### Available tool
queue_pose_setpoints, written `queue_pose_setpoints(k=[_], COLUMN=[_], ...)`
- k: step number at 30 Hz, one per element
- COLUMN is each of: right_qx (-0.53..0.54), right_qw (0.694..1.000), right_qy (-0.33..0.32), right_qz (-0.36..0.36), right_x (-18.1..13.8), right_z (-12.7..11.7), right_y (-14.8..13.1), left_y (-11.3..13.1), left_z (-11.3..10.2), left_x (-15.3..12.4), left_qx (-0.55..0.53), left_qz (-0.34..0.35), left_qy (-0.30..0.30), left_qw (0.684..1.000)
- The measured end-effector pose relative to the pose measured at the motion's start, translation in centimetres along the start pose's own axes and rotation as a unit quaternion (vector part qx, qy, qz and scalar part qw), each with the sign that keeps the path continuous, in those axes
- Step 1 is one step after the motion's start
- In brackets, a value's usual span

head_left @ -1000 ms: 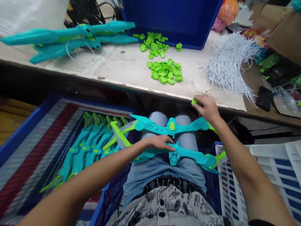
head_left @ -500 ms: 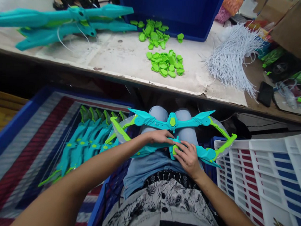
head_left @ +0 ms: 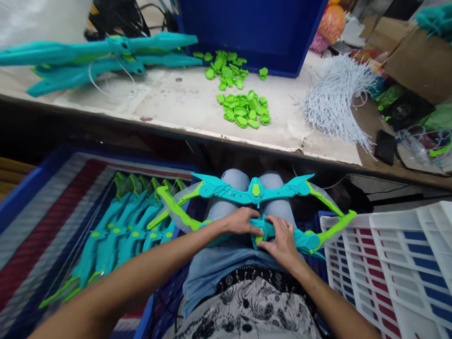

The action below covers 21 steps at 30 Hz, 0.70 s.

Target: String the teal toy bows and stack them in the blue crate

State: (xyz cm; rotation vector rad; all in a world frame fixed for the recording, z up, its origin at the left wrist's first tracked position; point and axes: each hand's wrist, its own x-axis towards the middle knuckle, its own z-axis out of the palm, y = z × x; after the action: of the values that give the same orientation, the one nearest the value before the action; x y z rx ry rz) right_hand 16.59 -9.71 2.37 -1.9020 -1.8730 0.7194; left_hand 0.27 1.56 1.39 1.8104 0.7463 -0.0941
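Note:
Two teal and green toy bows lie across my lap. The far bow (head_left: 255, 189) rests on my knees with a green piece set in its middle. The near bow (head_left: 308, 237) is under both hands. My left hand (head_left: 241, 222) grips its middle from the left. My right hand (head_left: 281, 238) presses a small green piece (head_left: 259, 238) into the bow's centre, fingers curled over it. On the table ahead lie two heaps of green pieces (head_left: 245, 110).
A blue crate (head_left: 43, 183) at my left holds several stacked bows (head_left: 127, 230). A white crate (head_left: 393, 264) stands at my right. The table (head_left: 169, 103) carries more bows (head_left: 92, 56), a bundle of white strings (head_left: 334, 99), a blue bin (head_left: 249, 27) and a black phone (head_left: 384, 147).
My right hand came down from the table edge with a green piece to the near bow's centre and now presses it there. My left hand stayed on the bow.

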Motion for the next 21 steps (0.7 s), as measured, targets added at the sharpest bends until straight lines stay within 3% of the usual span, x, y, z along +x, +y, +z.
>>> queue_pose_setpoints(k=[3, 5, 9, 12, 15, 18, 21], right_qx=[0.051, 0.076, -0.024, -0.123, -0.189, -0.240, -0.277], right_qw=[0.990, 0.983, 0.981, 0.966, 0.957, 0.949, 0.936], right_qy=[-0.105, -0.112, 0.102, 0.166, 0.178, 0.147, 0.113], right_qz=[-0.077, -0.122, -0.160, -0.157, -0.128, -0.145, -0.185], right_x=[1.5, 4.1, 13.6, 21.9, 27.7, 29.9, 30.0], right_z=[-3.4, -6.4, -10.7, -11.1, -10.0, -8.8, -8.1], right_y=[0.2, -0.1, -1.7, -3.2, -4.6, -5.8, -6.9], left_y=[1.1, 1.9, 2.2, 1.2, 0.3, 0.4, 1.2], left_z=[0.6, 1.2, 3.1, 4.8, 6.1, 6.1, 5.1], left_x=[-1.9, -3.3, -5.1, -5.1, -4.9, -4.9, -5.0], left_qx=[0.030, 0.078, 0.242, 0.298, 0.291, 0.265, 0.242], left_qz=[-0.008, 0.002, 0.050, 0.054, 0.024, 0.005, -0.015], left_qy=[0.024, 0.061, 0.148, 0.185, 0.181, 0.151, 0.121], left_qw=[0.999, 0.995, 0.958, 0.935, 0.939, 0.952, 0.963])
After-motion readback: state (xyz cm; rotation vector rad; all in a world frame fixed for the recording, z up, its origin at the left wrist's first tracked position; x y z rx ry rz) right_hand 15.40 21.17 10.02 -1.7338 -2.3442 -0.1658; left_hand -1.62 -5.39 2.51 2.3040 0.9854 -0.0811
